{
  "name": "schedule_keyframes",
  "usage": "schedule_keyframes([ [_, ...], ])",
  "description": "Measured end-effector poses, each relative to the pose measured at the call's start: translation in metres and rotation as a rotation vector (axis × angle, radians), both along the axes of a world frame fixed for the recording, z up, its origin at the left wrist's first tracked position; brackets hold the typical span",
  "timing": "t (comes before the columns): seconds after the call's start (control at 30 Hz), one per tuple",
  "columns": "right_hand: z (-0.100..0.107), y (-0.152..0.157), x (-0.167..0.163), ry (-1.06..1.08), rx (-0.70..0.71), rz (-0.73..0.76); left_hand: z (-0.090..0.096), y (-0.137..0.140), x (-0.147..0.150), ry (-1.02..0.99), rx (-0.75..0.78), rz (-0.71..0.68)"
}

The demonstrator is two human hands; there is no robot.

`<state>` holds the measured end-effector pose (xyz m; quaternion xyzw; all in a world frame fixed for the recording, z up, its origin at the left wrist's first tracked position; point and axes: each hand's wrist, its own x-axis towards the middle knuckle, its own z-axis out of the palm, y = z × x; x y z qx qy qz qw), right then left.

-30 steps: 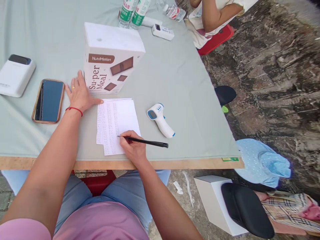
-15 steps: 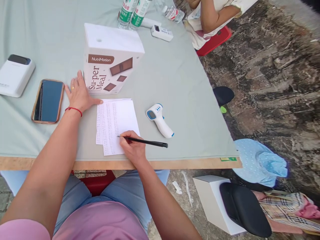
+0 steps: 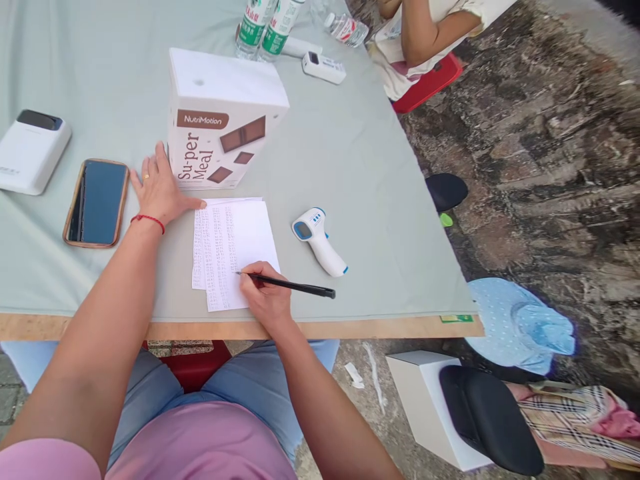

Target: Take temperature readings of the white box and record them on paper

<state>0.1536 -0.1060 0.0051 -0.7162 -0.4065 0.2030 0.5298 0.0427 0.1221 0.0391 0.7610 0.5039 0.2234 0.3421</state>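
My right hand [image 3: 266, 297] grips a black pen [image 3: 300, 287], its tip on a sheet of paper [image 3: 253, 233] covered in columns of small handwriting. A second written sheet [image 3: 199, 263] lies partly beneath the first. My left hand [image 3: 159, 187] rests flat with fingers spread, the thumb at the top left corner of the papers. Its fingertips are beside a white NutriMotion box [image 3: 227, 83] standing behind the papers. To the left of that hand lies a phone [image 3: 97, 202] in a brown case. A white and blue infrared thermometer [image 3: 319, 241] lies right of the papers.
A white power bank [image 3: 33, 152] sits at the far left. Water bottles [image 3: 275, 33] and a small white device [image 3: 324, 67] are at the back, near another person's arm [image 3: 430, 33]. The table's wooden edge [image 3: 360, 328] runs in front of me; a white box [image 3: 435, 407] stands on the ground.
The pen tip has shifted very slightly on the paper. Otherwise both hands and the objects keep their places.
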Motion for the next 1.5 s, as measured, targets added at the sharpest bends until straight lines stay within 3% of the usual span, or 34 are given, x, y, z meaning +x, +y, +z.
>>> schedule_keyframes([
  [0.13, 0.0016, 0.0007, 0.0000, 0.033, 0.002, -0.049, -0.0003, 0.0001, 0.0001, -0.014, 0.004, 0.007],
  [0.97, 0.0010, -0.0003, 0.0007, 0.028, -0.048, -0.025, -0.0035, 0.0017, 0.0003, 0.011, 0.030, 0.004],
  [1.2, 0.0001, 0.0005, -0.0003, 0.040, -0.014, -0.106, -0.0051, 0.0033, 0.0007, 0.029, 0.029, 0.020],
  [1.5, -0.0001, 0.0004, 0.0000, 0.017, -0.027, -0.058, -0.0046, 0.0023, 0.0000, 0.037, 0.042, 0.010],
])
